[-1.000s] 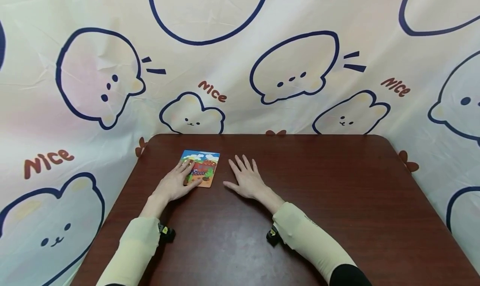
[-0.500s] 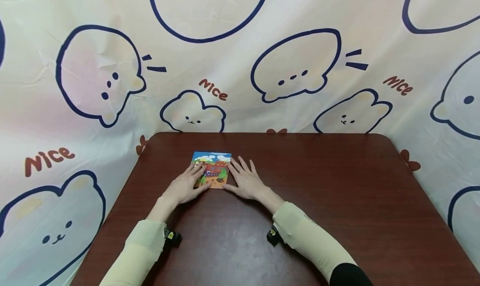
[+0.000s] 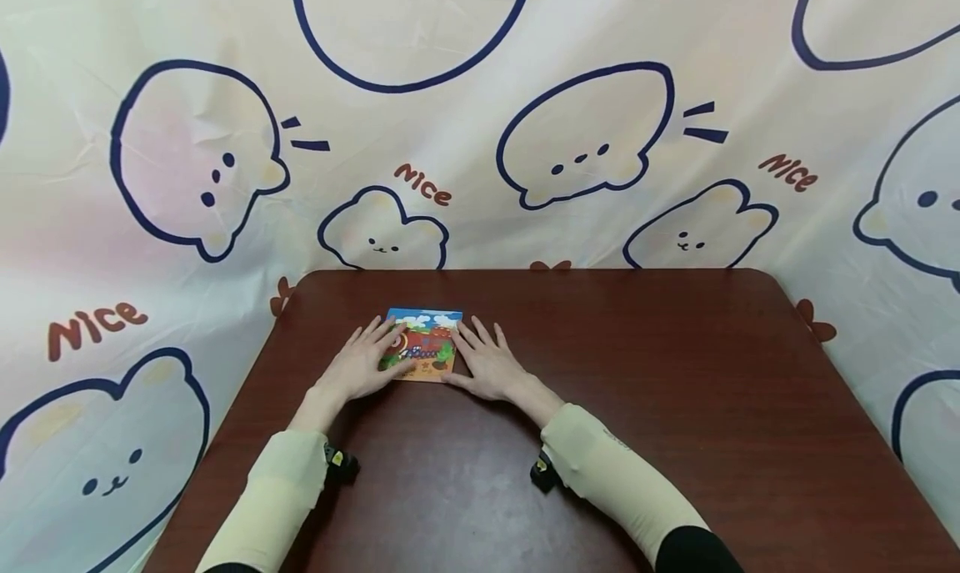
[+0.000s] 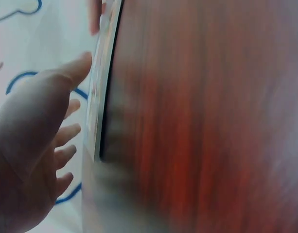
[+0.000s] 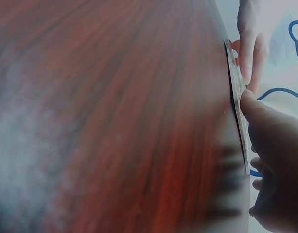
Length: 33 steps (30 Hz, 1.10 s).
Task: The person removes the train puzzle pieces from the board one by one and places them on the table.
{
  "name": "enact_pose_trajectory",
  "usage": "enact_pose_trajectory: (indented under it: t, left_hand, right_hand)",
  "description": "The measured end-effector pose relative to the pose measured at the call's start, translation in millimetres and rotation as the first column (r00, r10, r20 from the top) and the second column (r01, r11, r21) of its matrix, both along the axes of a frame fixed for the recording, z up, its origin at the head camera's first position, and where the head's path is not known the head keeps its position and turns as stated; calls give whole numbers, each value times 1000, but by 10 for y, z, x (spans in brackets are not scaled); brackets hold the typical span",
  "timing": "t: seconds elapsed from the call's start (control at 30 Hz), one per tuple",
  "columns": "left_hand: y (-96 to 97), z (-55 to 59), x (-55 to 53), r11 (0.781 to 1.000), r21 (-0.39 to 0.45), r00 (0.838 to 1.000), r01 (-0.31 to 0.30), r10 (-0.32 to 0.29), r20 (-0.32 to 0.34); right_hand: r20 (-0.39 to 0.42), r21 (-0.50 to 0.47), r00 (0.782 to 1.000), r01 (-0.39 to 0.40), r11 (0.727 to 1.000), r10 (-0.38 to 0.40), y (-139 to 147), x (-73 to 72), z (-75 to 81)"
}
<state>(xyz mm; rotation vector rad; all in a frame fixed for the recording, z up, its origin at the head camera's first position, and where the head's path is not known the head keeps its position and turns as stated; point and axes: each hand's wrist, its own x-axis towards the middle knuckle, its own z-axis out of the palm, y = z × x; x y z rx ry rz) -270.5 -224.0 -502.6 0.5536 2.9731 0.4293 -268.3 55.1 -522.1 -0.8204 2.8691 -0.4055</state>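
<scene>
A thin, flat picture board (image 3: 427,348) with a bright printed scene of blue sky, white clouds and orange ground lies on the brown table. My left hand (image 3: 358,366) is at its left side, fingers spread and fairly straight, fingertips and thumb over the picture. Along the right edge, my right hand (image 3: 491,369) has its spread fingertips and thumb at the board. The left wrist view shows the board's thin edge (image 4: 104,92) beside the left thumb. In the right wrist view, the right thumb (image 5: 255,107) is close to the same board (image 5: 238,107). Part of the picture is covered by fingers.
The dark brown table (image 3: 637,389) has a glossy top with rounded far corners. Behind it hangs a pale cloth (image 3: 465,131) printed with blue-outlined cartoon animals. A small black device (image 3: 343,466) is strapped at the left wrist, another device (image 3: 544,473) at the right.
The board slid right under my left hand until it reached my right hand, which stayed nearly in place. Since then the left hand has shifted slightly left, uncovering more of the picture's middle.
</scene>
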Motion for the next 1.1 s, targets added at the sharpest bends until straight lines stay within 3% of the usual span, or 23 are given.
enact_pose_trajectory:
  t: [0.13, 0.43, 0.9, 1.1]
  left_hand:
    - [-79, -18, -60, 1000, -22, 999, -19, 20, 30]
    - [-117, -89, -36, 1000, -15, 999, -28, 28, 35]
    - [38, -62, 41, 998, -11, 998, -55, 55, 35]
    - [136, -72, 76, 998, -25, 998, -50, 51, 36]
  right_hand:
    - [2, 7, 1000, -2, 1000, 2, -11, -8, 0]
    - [-3, 27, 1000, 3, 1000, -3, -25, -25, -45]
    - [6, -20, 1000, -8, 1000, 9, 127, -12, -32]
    - [24, 17, 1000, -1, 1000, 1, 241, -8, -26]
